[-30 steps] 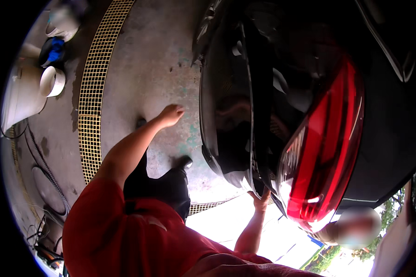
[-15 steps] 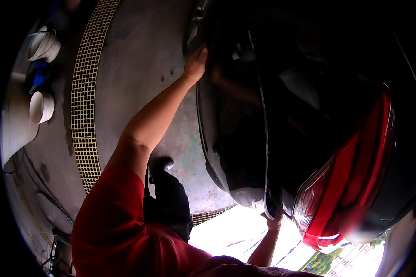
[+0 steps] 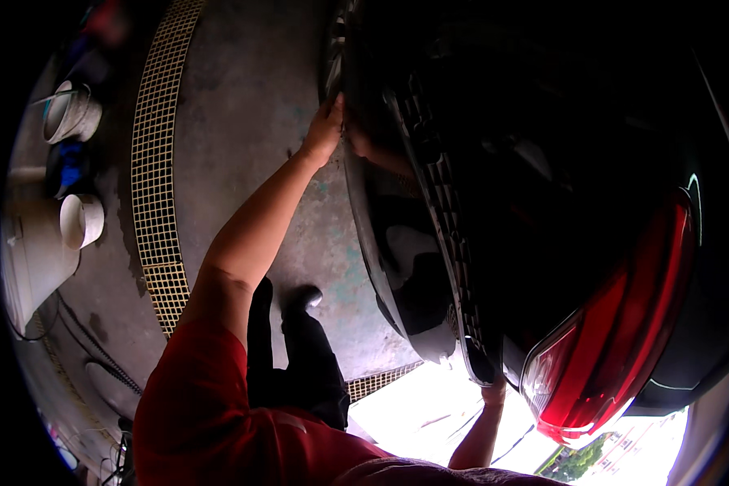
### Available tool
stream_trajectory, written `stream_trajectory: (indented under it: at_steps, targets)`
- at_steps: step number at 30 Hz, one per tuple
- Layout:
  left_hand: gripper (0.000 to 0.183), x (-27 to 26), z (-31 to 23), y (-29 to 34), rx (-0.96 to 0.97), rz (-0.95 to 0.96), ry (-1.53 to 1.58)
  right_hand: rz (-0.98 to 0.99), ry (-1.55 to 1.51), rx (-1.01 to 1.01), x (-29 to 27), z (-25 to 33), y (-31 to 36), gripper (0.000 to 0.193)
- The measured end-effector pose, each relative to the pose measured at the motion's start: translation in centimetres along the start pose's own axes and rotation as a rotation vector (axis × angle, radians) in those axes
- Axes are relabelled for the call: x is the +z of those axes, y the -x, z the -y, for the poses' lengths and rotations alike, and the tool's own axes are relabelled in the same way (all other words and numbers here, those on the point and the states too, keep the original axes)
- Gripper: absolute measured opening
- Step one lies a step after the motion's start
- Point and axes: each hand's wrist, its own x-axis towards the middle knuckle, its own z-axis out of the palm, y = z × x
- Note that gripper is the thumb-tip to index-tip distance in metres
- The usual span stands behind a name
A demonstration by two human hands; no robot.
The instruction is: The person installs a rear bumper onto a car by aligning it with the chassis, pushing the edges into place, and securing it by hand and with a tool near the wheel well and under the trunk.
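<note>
A glossy black car bumper (image 3: 417,304) runs down the middle of the picture. Its upper edge stands away from the car body, baring a strip of tabs and slots (image 3: 445,190) along the gap. My left hand (image 3: 326,134) is closed on the bumper's lower edge, farther up the picture; the fingertips are partly hidden. At the bumper's near corner, below the red tail light (image 3: 616,316), my right hand (image 3: 494,392) grips the end of it, its fingers mostly behind the panel. Dark shade hides much of the car body.
A yellowish floor grate (image 3: 155,154) crosses the concrete floor (image 3: 243,89) on the left. White buckets (image 3: 82,221) and a blue item (image 3: 70,164) stand beyond it, with a dark hose (image 3: 97,348) nearby. My shoe (image 3: 306,296) is beneath my left arm. Bright daylight comes in at the lower right.
The bumper's upper edge has come away from the car body, and the tabbed strip now shows. Both hands have kept hold while my left hand moved slightly left and down; the view has shifted a little.
</note>
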Motion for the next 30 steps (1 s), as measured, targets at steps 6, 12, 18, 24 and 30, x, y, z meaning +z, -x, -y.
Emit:
stream_trajectory:
  at_steps: [6, 12, 18, 24, 30]
  targets:
    - [0.056, -1.5, -0.2, 0.5, 0.166, -0.047, -0.475, -0.035, 0.133, -0.009, 0.5, -2.3, 1.3, 0.033]
    - [0.057, -0.8, -0.6, -0.7, -0.318, 0.074, -0.075, 0.157, 0.21, 0.21, -0.1, -1.4, 1.5, 0.034]
    - [0.055, 1.2, -0.2, 0.2, 0.094, 0.277, -0.255, -0.001, 0.157, 0.106, 0.3, -3.4, 2.5, 0.036]
    - [0.057, 3.0, -1.5, -1.9, 0.541, -0.057, -0.324, 0.106, 0.241, 0.18, -0.2, -4.0, 3.1, 0.043]
    - [0.054, 3.3, -3.2, -2.5, 0.122, 0.07, 0.061, -0.165, 0.377, -0.196, -0.1, -1.7, 2.1, 0.014]
